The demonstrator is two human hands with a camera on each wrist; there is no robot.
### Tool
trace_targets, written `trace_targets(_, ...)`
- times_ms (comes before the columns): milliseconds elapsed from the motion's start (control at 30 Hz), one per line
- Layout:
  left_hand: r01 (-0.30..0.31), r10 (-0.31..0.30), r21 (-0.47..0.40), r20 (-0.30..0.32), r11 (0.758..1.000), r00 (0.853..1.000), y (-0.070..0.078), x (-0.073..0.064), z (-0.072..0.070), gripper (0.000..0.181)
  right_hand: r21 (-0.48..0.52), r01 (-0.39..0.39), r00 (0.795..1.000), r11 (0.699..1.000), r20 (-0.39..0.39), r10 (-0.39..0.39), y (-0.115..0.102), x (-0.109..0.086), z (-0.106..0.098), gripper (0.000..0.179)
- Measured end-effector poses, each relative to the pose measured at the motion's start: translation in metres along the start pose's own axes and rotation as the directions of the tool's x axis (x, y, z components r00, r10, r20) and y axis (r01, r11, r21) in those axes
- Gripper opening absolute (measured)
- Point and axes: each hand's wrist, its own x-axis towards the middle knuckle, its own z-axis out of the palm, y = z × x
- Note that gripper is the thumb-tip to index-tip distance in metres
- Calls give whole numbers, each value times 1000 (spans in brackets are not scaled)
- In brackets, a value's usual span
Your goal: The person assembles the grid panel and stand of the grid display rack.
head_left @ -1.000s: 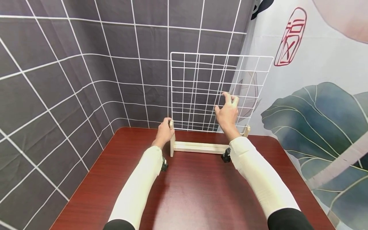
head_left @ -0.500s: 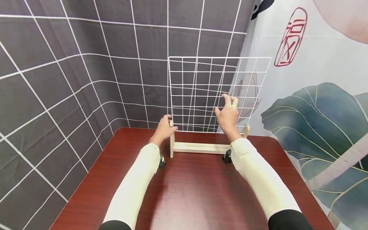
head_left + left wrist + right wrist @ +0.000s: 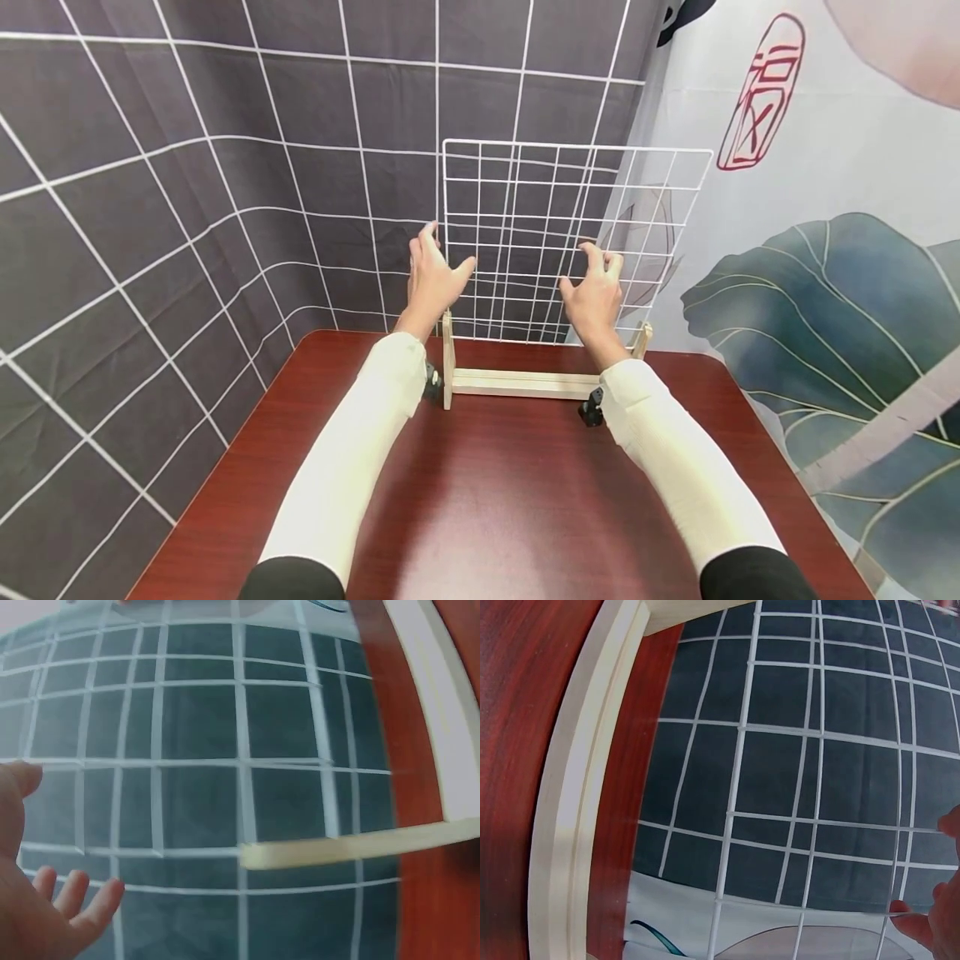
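Note:
A white wire grid panel (image 3: 573, 183) stands nearly upright at the back of the table, its lower corners at a pale wooden stand (image 3: 525, 383) with two uprights and a crossbar. My left hand (image 3: 435, 279) is at the panel's left edge, above the left upright (image 3: 448, 358). Its thumb and fingers are spread apart, with nothing between them in the left wrist view. At the panel's lower right half is my right hand (image 3: 594, 296), fingers spread and slightly bent, fingertips right at the wires. Only its fingertips (image 3: 911, 922) show at the right wrist view's edge.
A dark reddish wooden tabletop (image 3: 487, 517) lies under the stand. Behind it hangs a grey cloth with white grid lines (image 3: 337, 108). A white cloth with a printed leaf (image 3: 795, 292) hangs at the right. Dark wrist cameras (image 3: 591, 408) sit at both cuffs.
My left hand has let go of the left upright and risen to the panel's left edge, its fingers spreading. The panel's top dipped slightly, then came back up. My right hand has barely moved.

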Motion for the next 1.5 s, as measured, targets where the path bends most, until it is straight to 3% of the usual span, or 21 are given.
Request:
trace_targets(267,-11,19,72,-116,997,993,40,11,3,102,5,-10,1000,1000,3,10,2,-1,-1,59)
trace_targets(500,34,-13,135,-151,990,988,58,20,8,106,10,-29,999,1000,22,29,4,-3,-1,60)
trace_targets(767,26,14,189,-208,982,978,58,23,11,99,-4,-26,999,1000,40,26,4,-3,-3,61)
trace_targets(1000,-11,48,170,-218,985,975,58,22,12,98,-22,-21,998,1000,55,22,3,-2,-5,63)
trace_targets(1233,-10,45,155,-224,988,973,60,23,15,97,-64,7,997,998,71,-3,5,-1,-11,69)
trace_targets(1367,2,35,157,-228,988,973,59,25,15,97,-86,56,998,995,14,-55,7,1,-17,68)
trace_targets(1500,10,28,159,-232,987,972,58,26,14,97,-46,105,990,993,-91,-108,7,7,-30,58)
